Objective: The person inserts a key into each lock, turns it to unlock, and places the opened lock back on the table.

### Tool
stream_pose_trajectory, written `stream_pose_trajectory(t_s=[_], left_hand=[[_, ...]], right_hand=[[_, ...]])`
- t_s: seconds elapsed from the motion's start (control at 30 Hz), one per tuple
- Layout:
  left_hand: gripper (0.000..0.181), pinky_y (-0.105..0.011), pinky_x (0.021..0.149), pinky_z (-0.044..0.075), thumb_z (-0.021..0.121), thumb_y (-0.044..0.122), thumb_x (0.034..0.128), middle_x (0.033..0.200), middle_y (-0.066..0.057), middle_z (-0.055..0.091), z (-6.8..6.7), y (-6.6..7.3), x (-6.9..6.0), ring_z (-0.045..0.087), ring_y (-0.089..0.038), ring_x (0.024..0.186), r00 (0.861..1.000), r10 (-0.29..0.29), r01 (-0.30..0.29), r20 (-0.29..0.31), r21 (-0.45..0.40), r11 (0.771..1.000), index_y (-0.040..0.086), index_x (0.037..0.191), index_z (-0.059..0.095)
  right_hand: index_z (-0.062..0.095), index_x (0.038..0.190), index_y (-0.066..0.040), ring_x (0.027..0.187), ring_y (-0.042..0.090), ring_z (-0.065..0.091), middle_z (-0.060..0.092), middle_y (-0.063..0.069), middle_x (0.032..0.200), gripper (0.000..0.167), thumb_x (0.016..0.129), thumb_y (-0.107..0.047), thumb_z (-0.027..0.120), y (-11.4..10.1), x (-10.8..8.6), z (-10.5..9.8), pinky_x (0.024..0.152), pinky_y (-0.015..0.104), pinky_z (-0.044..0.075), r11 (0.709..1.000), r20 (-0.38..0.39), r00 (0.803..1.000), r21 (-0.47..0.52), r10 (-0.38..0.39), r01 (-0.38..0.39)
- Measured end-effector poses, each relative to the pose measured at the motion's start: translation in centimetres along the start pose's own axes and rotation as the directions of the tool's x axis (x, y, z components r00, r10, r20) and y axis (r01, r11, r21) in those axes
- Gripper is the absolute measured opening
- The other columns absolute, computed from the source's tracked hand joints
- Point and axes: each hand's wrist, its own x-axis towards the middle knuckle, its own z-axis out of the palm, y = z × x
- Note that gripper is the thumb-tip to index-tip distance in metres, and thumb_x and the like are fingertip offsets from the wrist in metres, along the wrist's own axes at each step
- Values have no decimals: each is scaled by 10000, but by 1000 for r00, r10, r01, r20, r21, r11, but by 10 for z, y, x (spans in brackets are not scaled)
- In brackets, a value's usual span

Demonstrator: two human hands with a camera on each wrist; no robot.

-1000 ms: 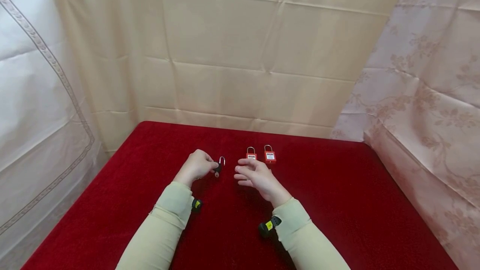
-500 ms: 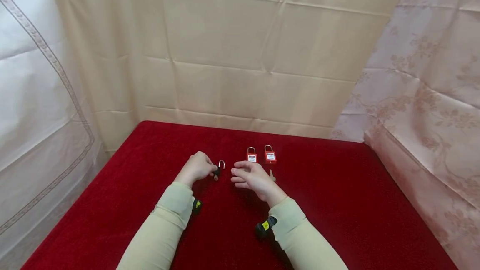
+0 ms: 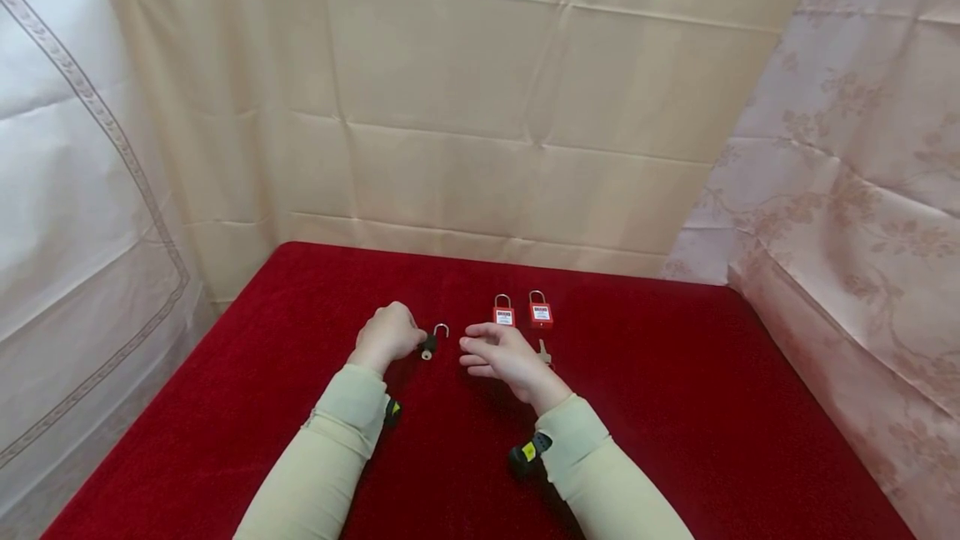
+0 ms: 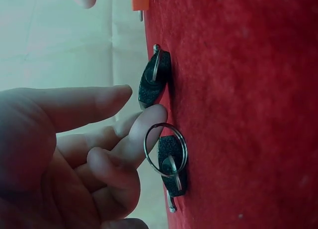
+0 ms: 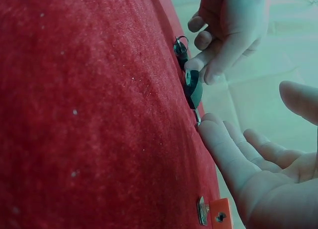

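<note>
In the head view a black padlock with its shackle open lies at the fingertips of my left hand. Its thumb and forefinger stand apart in the left wrist view, the forefinger touching the end of this padlock. A second black padlock with a key and ring lies beside that finger, hidden in the head view. My right hand hovers with spread, slightly bent fingers and holds nothing; in the right wrist view its fingertips are close to the first padlock's shackle.
Two red padlocks, one partly behind my right hand and one farther right, lie on the red cloth. A key lies just right of my right hand. Beige curtain hangs behind.
The black padlock has come down and towards me, its shackle turned to point more to the right. My left fingers have loosened from it. My right hand has shifted slightly left, uncovering the key.
</note>
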Motion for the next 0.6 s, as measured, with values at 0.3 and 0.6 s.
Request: stream_pose_trajectory(t_s=[0.3,0.6], left_hand=[[419,-294,459,341,684,176,933,500,17,437,-2,3,-5,420,-146,492,999,6,-5,-38,17,1000,134,535,557],[417,-290,452,329,675,170,928,500,11,444,-3,3,-5,415,-149,491,999,17,-17,-43,-1,1000,132,532,551]], right_hand=[[464,1441,78,1145,351,660,583,262,1347,543,1012,-196,654,0,0,0,937,430,541,1000,-1,1000,-4,1,-1],[461,1442,80,1143,354,660,589,272,1343,537,1017,-191,646,3,1,0,937,432,540,1000,6,1000,2,1,-1]])
